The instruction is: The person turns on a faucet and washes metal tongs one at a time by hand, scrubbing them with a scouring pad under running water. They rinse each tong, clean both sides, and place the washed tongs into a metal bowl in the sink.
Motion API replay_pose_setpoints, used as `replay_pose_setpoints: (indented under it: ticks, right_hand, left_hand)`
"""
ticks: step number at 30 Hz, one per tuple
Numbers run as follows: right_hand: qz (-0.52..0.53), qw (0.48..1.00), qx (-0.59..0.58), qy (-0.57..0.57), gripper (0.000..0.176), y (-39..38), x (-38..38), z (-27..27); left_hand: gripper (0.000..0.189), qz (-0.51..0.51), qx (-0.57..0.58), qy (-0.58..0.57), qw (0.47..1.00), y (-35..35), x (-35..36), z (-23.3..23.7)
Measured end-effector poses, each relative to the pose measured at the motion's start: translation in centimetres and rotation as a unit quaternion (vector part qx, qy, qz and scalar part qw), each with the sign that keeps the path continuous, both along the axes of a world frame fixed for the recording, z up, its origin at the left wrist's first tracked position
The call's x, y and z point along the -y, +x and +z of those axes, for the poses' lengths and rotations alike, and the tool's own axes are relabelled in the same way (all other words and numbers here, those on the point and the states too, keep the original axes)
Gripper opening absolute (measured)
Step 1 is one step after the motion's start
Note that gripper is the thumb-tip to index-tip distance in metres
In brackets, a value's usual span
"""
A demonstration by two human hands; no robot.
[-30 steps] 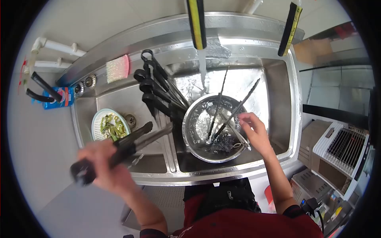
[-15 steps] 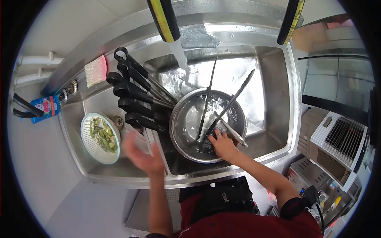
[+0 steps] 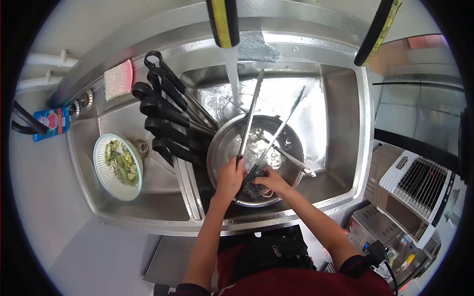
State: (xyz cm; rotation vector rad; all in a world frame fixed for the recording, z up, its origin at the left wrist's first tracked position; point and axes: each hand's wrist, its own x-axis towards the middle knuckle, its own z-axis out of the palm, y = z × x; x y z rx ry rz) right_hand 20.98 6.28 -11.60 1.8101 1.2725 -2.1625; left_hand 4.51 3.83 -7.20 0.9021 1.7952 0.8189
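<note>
A round metal bowl (image 3: 213,157) with water sits in the right sink basin. Tongs (image 3: 251,111) with black handles and long metal arms spread over it. My left hand (image 3: 230,178) is closed round the handle end of the tongs at the bowl's left side. Fingers bent, my right hand (image 3: 271,181) holds a dark wire scrubber (image 3: 254,186) against the lower end of the tongs. Another metal utensil (image 3: 296,164) leans on the bowl's right rim.
Several black-handled utensils (image 3: 165,113) lie across the sink divider. A basket (image 3: 101,170) of green scraps stands in the left basin. Water runs from a black and yellow spout (image 3: 223,24). A pink sponge (image 3: 118,80) rests on the back ledge.
My left hand has moved right, from over the left basin to the bowl, and has taken hold of the tongs. The tongs have shifted and now tilt differently.
</note>
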Motion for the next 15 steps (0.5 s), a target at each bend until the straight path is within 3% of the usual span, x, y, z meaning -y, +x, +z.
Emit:
replay_pose_setpoints:
  ticks: [1,3,4,6,9,11,13,15]
  right_hand:
    - [-0.015,0.994,-0.008,-0.108,0.061,-0.5,-0.4,1.0]
    - [-0.048,0.994,-0.027,-0.097,0.051,-2.0,-1.8,4.9]
    - [-0.159,0.983,-0.072,-0.055,0.047,-2.1,-1.8,5.1]
    - [-0.316,0.936,-0.156,-0.012,0.040,-3.1,-2.8,6.7]
    - [-0.338,0.909,-0.229,0.080,0.038,-6.2,-4.1,9.2]
    - [-0.346,0.896,-0.274,0.042,0.033,-6.3,-3.9,9.2]
    - [-0.427,0.810,-0.381,-0.131,0.034,-6.5,-4.4,10.8]
    - [-0.413,0.820,-0.371,-0.137,0.039,-6.5,-4.0,10.6]
  left_hand:
    - [0.022,0.003,-0.005,0.002,1.000,-0.3,0.3,1.5]
    - [0.024,0.031,0.035,0.001,0.999,-0.6,0.6,4.4]
    - [0.024,0.033,0.035,0.000,0.999,-0.4,1.1,4.6]
    - [0.027,0.096,0.190,-0.054,0.975,0.2,2.1,4.8]
    - [0.029,0.111,0.144,-0.045,0.982,1.8,1.9,5.8]
    - [0.030,0.113,0.147,-0.036,0.982,2.1,2.4,5.3]
    - [0.030,0.123,0.152,-0.030,0.980,2.0,2.6,5.9]
    - [0.030,0.119,0.156,-0.036,0.980,2.0,3.1,5.6]
